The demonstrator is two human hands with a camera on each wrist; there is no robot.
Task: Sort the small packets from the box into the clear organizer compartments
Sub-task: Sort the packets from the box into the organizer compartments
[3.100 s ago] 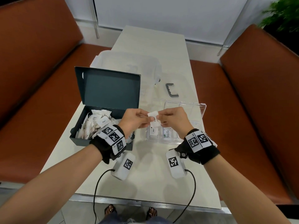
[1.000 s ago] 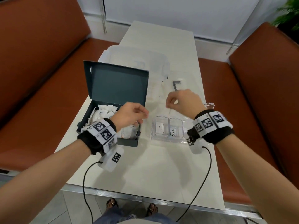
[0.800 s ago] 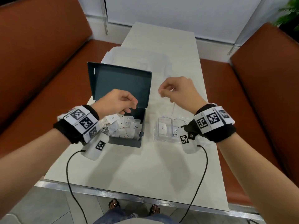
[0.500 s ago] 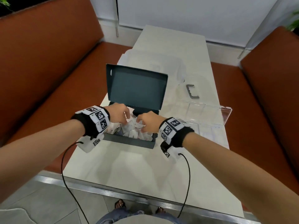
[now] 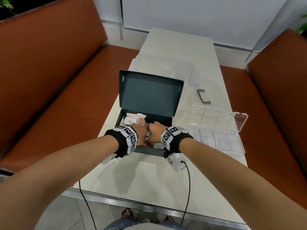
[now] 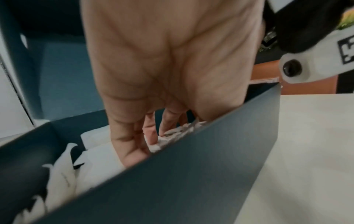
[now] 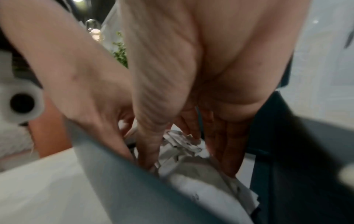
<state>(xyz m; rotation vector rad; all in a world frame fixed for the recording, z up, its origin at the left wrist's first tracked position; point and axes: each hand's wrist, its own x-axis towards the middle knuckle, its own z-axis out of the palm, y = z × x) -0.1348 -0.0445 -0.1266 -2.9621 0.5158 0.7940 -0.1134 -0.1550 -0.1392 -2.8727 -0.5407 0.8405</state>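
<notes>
The dark teal box stands open in the middle of the table, lid upright, with several white packets inside. Both hands are down in the box, side by side. In the left wrist view my left hand reaches straight-fingered into the packets behind the box wall. My right hand has its thumb and fingers spread around crumpled packets, touching them; no firm pinch shows. The clear organizer lies open to the right of the box, with a printed packet in a near compartment.
A grey C-shaped bracket lies beyond the organizer. A clear plastic tub sits behind the box lid. Orange-brown benches flank the table on both sides. Wrist-camera cables hang over the table's near edge.
Both hands left the organizer area, swung left and dropped into the box among the packets. The head view shifted left and closer with them.
</notes>
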